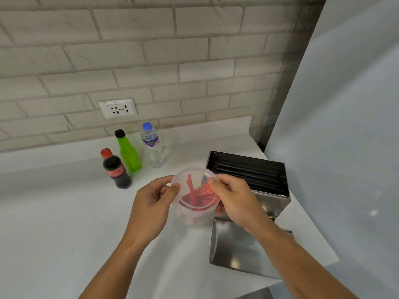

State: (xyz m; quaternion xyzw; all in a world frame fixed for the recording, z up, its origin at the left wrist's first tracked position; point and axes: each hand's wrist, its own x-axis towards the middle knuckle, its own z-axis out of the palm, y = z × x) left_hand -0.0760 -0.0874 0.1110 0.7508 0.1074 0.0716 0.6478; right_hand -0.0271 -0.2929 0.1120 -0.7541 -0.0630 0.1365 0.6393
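Above the white worktop [64, 201], a clear tub [190, 216] of red straws [197, 194] hangs tilted between both hands. The left hand [151, 203] pinches its rim at nine o'clock, and the right hand [233, 197] curls round the wall at three o'clock, fingertips over the rim. An open steel box [274, 201] of black straws [248, 171] sits at two o'clock of the tub, a steel lid [233, 249] at five. The tub looks thin, so a hard squeeze could buckle it. More tilt would likely spill red straws onto the worktop or among the black ones. Three bottles [128, 154] at ten o'clock stand well apart.
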